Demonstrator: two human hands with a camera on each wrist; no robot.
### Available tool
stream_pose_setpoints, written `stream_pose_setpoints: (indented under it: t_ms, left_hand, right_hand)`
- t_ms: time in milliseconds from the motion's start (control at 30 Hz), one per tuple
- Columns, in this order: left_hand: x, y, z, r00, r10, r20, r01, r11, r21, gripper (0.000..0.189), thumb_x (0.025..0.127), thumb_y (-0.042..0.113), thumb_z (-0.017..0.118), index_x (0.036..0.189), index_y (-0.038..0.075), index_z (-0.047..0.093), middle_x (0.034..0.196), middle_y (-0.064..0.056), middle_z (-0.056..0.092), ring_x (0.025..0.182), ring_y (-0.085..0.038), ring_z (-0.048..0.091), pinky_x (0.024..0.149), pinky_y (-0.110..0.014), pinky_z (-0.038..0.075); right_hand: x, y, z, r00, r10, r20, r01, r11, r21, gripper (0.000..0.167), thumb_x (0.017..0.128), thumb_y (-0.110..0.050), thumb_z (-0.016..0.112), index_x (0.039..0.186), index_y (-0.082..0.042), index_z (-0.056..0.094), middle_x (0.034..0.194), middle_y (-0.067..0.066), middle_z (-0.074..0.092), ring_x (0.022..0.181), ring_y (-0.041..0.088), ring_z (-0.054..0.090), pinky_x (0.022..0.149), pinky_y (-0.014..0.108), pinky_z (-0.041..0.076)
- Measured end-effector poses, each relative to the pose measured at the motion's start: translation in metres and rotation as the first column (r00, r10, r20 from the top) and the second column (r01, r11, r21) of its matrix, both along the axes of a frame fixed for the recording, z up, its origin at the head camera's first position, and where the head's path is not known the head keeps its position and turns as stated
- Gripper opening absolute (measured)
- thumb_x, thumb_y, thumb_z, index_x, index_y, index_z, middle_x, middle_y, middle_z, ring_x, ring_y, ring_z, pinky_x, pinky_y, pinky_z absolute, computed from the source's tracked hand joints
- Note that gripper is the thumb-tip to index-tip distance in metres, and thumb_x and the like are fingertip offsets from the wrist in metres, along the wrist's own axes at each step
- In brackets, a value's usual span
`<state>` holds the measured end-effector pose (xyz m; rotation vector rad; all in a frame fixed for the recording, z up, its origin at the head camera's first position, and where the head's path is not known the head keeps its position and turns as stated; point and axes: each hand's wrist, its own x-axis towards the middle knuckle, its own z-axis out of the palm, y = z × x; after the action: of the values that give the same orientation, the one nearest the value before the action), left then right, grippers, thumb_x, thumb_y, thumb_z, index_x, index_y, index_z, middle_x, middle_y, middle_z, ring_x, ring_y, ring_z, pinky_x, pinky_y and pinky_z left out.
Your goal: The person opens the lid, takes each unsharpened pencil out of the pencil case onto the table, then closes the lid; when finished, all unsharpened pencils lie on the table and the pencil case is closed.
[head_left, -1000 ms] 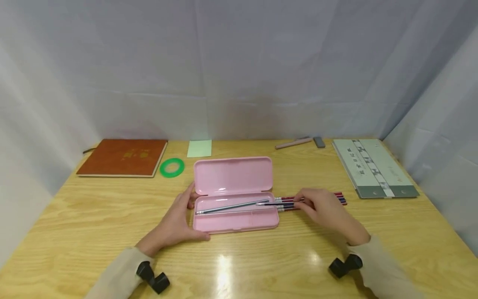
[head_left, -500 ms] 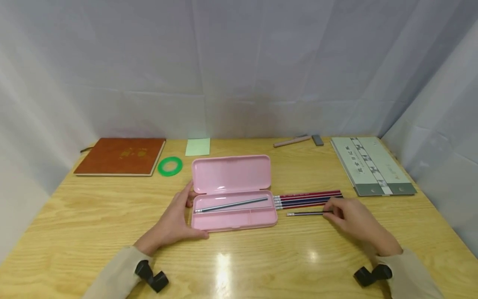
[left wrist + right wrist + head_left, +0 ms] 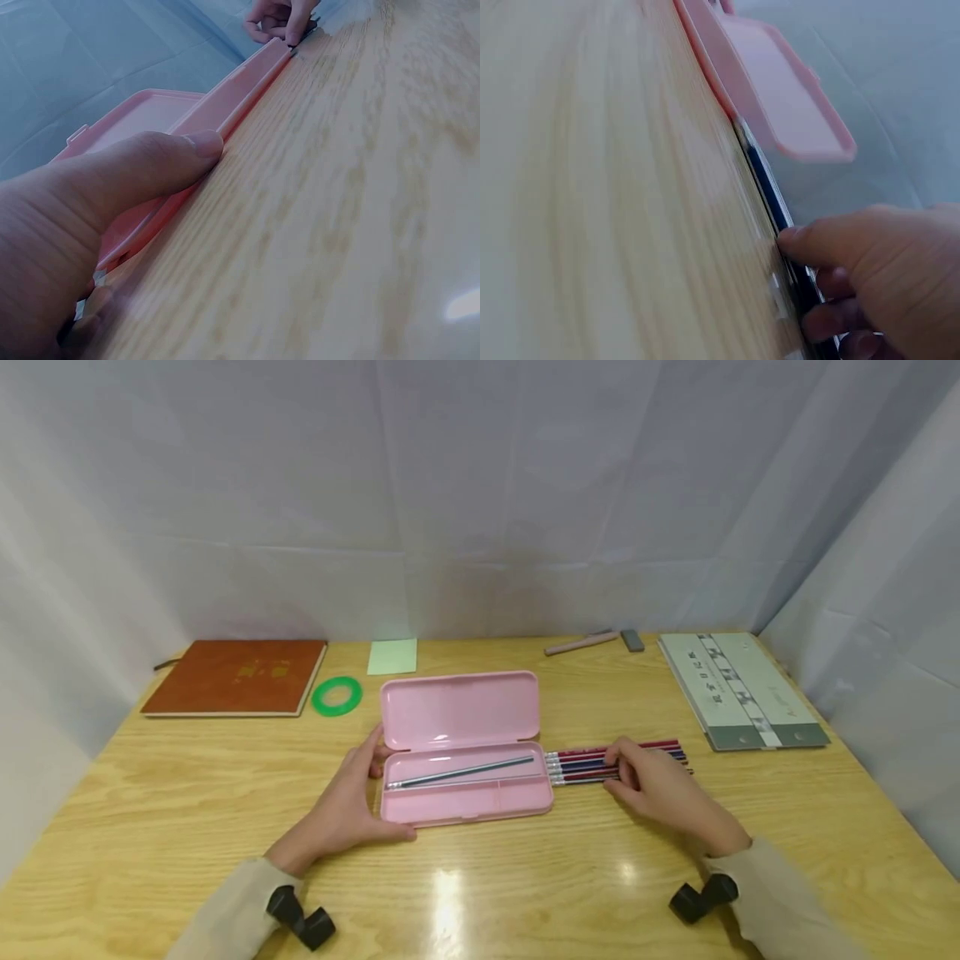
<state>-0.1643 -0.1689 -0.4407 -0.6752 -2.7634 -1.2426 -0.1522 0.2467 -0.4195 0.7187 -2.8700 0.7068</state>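
An open pink pencil case (image 3: 525, 799) lies on the table, its lid (image 3: 461, 710) tipped back. My left hand (image 3: 341, 806) grips the left end, thumb along the front edge and fingers behind. One grey-blue pencil (image 3: 480, 769) lies in the rear compartment. Right of the case, several red and dark pencils (image 3: 573, 758) lie side by side, eraser ends toward it. My right hand (image 3: 660, 791) pinches a dark pencil (image 3: 763, 176) at the near side of this row; the right wrist view has its end close against the case. My fingers partly cover the row.
A brown notebook (image 3: 236, 678), a green tape roll (image 3: 337, 696) and a pale green sticky-note pad (image 3: 392, 657) lie at the back left. Toward the back right are a pinkish pen (image 3: 581, 644), a grey eraser (image 3: 632, 641) and a pale green notebook (image 3: 738, 689).
My right hand drew the dark pencil from over the case out to the right, then brought it left and back against the near side of the row. My left hand keeps its grip.
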Motion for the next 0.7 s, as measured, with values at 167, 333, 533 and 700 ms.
stream_pose_setpoints:
  t_ms: [167, 333, 533, 700]
  left_hand:
    - [0.0, 0.0, 0.0, 1.0, -0.001, -0.002, 0.001, 1.0, -0.002, 0.14, 0.048, 0.043, 0.095, 0.155, 0.008, 0.01, 0.124, -0.005, 0.053, 0.099, -0.016, 0.04, 0.085, -0.033, 0.039]
    - [0.002, 0.0, 0.001, 1.0, -0.006, 0.009, 0.006, 1.0, 0.002, 0.14, 0.049, 0.042, 0.095, 0.155, 0.007, 0.01, 0.125, -0.005, 0.053, 0.099, -0.016, 0.04, 0.086, -0.032, 0.039]
    - [0.002, 0.001, 0.001, 1.0, 0.005, 0.022, -0.005, 1.0, 0.007, 0.141, 0.047, 0.043, 0.095, 0.155, 0.009, 0.01, 0.125, -0.004, 0.053, 0.099, -0.016, 0.04, 0.086, -0.033, 0.04]
    - [0.001, 0.001, 0.0, 1.0, 0.009, 0.021, -0.009, 1.0, 0.009, 0.141, 0.047, 0.046, 0.094, 0.155, 0.011, 0.011, 0.126, -0.004, 0.053, 0.099, -0.016, 0.04, 0.085, -0.032, 0.04]
  right_hand:
    - [-0.005, -0.035, 0.003, 0.995, 0.094, 0.037, -0.09, 0.992, -0.085, 0.021, 0.087, -0.013, 0.07, 0.104, -0.012, 0.059, 0.065, -0.012, 0.046, 0.054, -0.002, 0.038, 0.054, 0.02, 0.037]
    - [-0.013, -0.068, 0.001, 0.983, 0.186, 0.006, -0.184, 0.973, -0.137, 0.015, 0.089, -0.014, 0.068, 0.101, -0.012, 0.059, 0.062, -0.012, 0.044, 0.053, -0.002, 0.036, 0.053, 0.019, 0.036]
    - [-0.023, -0.095, -0.001, 0.978, 0.187, -0.093, -0.193, 0.979, -0.069, 0.011, 0.089, -0.014, 0.066, 0.1, -0.015, 0.063, 0.062, -0.011, 0.046, 0.053, -0.002, 0.036, 0.051, 0.018, 0.033]
    - [-0.035, -0.114, 0.002, 0.975, 0.197, -0.098, -0.199, 0.98, -0.006, 0.011, 0.088, -0.017, 0.068, 0.099, -0.015, 0.071, 0.059, -0.01, 0.049, 0.052, -0.001, 0.036, 0.05, 0.017, 0.032]
